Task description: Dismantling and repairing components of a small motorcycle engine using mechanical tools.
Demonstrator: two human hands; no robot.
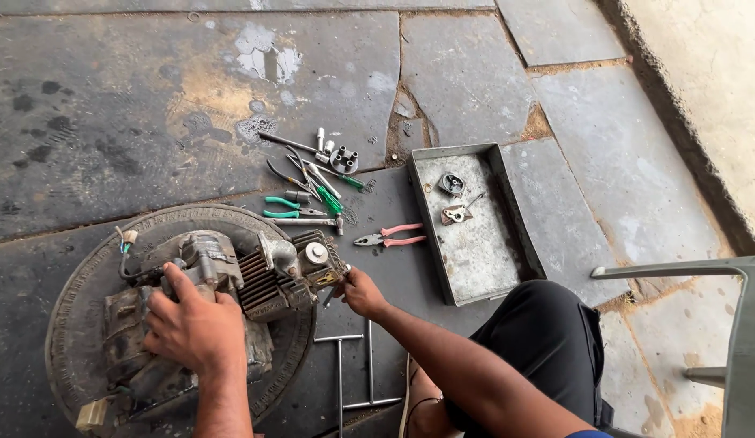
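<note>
A grimy small engine (231, 284) with cooling fins lies on an old tyre (77, 308) on the stone floor. My left hand (191, 324) presses flat on the engine's casing at its left side. At the engine's right end, my right hand (363, 292) grips a small metal tool (330, 295) against the cylinder head. My dark-trousered knee (548, 341) is just right of that arm.
Pink-handled pliers (390, 237) lie beside a grey metal tray (507, 219) holding small parts. Green-handled pliers (284, 207), screwdrivers and sockets are scattered above the engine. Two T-handle wrenches (353, 365) lie below it. A grey chair (734, 324) stands at right.
</note>
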